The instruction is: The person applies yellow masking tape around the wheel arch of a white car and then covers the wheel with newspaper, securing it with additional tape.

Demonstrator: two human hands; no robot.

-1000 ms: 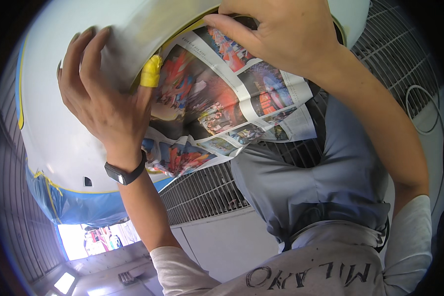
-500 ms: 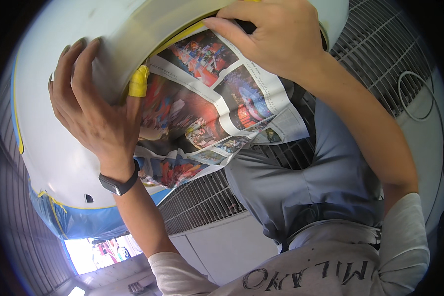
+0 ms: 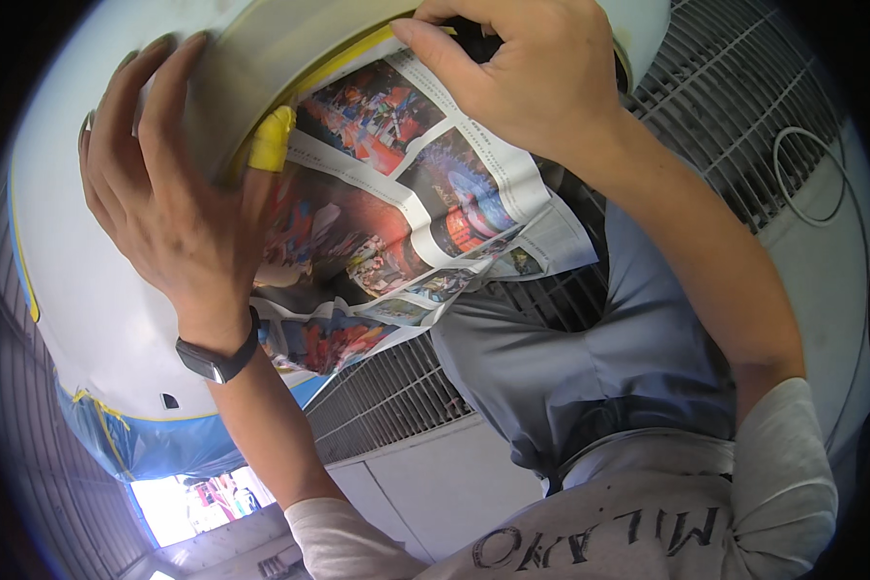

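Above me curves a pale painted body panel (image 3: 87, 300), with an arched lip that looks like a wheel arch. A strip of yellow masking tape (image 3: 353, 46) runs under that lip, along the edge of a colour-printed newspaper sheet (image 3: 367, 116) hanging in the opening. My left hand (image 3: 174, 184) lies over the lip, fingers stretched and spread on the panel. Its thumb, its tip wrapped in yellow, touches the inside of the lip. My right hand (image 3: 541, 82) is closed at the sheet's upper edge, thumb near the tape. Its other fingertips are partly hidden behind the edge.
Blue plastic film (image 3: 184, 447) covers the panel's lower part, bordered by yellow tape. Metal floor grating (image 3: 715, 106) lies beneath and beyond my right arm. A looped pale cable (image 3: 831, 220) rests at the right. My bent knee is close under the newspaper.
The view has shifted slightly. My left thumb has moved a little along the lip, and more yellow tape shows beside my right thumb. Both hands remain at the arch.
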